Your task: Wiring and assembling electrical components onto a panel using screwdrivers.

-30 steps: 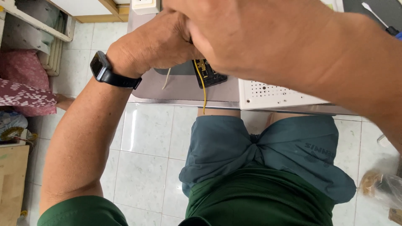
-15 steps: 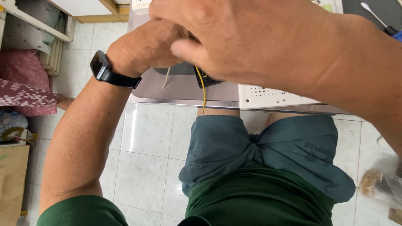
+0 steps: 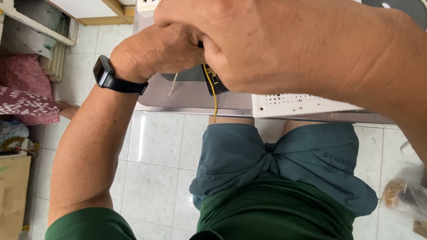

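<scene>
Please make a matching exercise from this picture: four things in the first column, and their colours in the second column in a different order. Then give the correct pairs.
Things:
1. wire
2. watch
3. board with small holes
4. shorts

Colours:
a. white
b. grey-blue
c. yellow
d. black

Pairs: 1-c, 2-d, 3-a, 4-b

My right hand point(image 3: 284, 49) has slid left, now covering more of the small black component point(image 3: 215, 81) beside my left hand point(image 3: 155, 51).
</scene>
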